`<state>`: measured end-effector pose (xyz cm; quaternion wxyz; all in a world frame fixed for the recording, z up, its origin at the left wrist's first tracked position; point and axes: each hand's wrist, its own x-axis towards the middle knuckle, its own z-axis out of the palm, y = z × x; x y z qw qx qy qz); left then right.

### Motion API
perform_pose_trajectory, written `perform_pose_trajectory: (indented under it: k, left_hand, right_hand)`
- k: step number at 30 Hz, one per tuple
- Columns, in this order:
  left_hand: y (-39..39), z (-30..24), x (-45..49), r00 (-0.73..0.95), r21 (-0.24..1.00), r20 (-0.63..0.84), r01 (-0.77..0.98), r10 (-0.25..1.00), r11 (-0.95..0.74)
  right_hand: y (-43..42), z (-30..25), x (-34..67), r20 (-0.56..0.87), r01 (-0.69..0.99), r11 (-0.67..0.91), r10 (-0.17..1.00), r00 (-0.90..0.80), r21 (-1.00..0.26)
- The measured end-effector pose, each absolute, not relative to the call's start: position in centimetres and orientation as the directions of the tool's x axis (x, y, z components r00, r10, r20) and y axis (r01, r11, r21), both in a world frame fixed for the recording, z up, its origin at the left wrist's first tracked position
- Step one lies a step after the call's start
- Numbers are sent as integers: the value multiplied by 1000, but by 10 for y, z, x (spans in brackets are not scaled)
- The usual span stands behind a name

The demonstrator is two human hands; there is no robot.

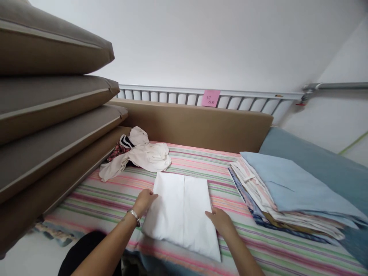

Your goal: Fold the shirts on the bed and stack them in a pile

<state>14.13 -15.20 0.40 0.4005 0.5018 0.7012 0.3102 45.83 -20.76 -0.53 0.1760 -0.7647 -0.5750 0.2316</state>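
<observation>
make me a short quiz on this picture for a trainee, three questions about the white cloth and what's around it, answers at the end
1. Which hand at the white cloth is nearer the folded pile?
2. True or false: the white cloth lies on top of that pile.
3. What colour is the note at the radiator? A green, B pink, C yellow.

Key:
1. The right hand.
2. False; it lies on the striped sheet.
3. B.
</observation>
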Motion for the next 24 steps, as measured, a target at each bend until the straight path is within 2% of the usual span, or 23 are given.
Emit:
perform_pose_trajectory:
  k: [4, 9, 13, 19, 21, 24]
  left_hand:
    - [-146, 2, 146, -154, 833, -259, 463, 953, 301]
    - [-152, -18, 150, -166, 853, -337, 363, 927, 375]
    - [-157, -32, 149, -205, 863, -333, 327, 920, 385]
    - [-192, -25, 130, -153, 910, -346, 184, 926, 371]
    - [-211, -23, 120, -127, 921, -354, 124, 927, 369]
    - [-233, -23, 109, -56, 925, -372, 63, 926, 375]
  right_hand:
    - [-206, 0, 457, -96, 802, -266, 962, 255, -534]
    - [-213, -17, 459, -101, 750, -326, 938, 331, -576]
    - [-212, -30, 458, -102, 721, -370, 916, 388, -587]
    - [-230, -30, 459, -93, 657, -347, 916, 389, -670]
    - [-247, -29, 460, -189, 581, -382, 912, 365, -719]
    - [-274, -25, 462, -455, 271, -502, 863, 219, -821]
